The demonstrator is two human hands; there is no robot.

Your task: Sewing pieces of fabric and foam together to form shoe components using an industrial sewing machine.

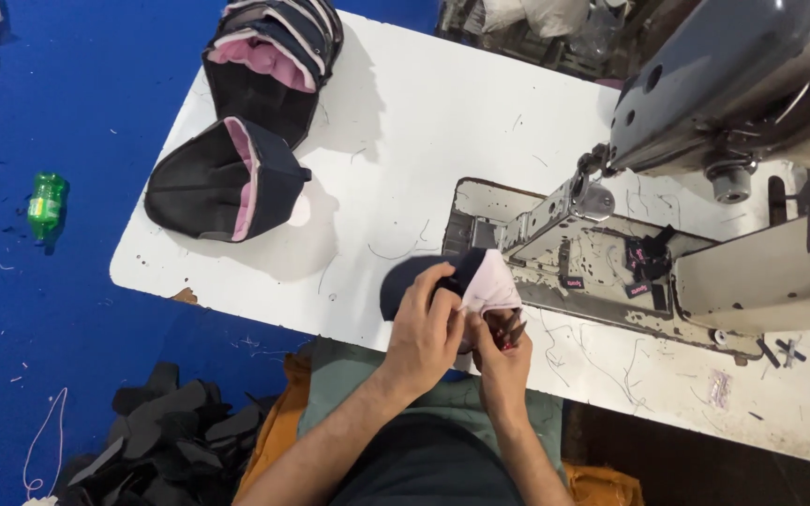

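While the left hand (424,328) grips a dark-and-pink cap piece (457,281) at the near edge of the white tabletop (405,122), the right hand (503,361) clasps small snips (510,330) just right of it, beside the sewing machine (705,103).

1. White worktable (405,131): surface scuffed, near-left edge chipped.
2. Far left: stack of dark caps with pink lining (272,58); single cap (227,180) just nearer.
3. Right: grey sewing machine (705,169), small black labels (644,262) on its bed.
4. Loose thread scraps (602,356) near right.
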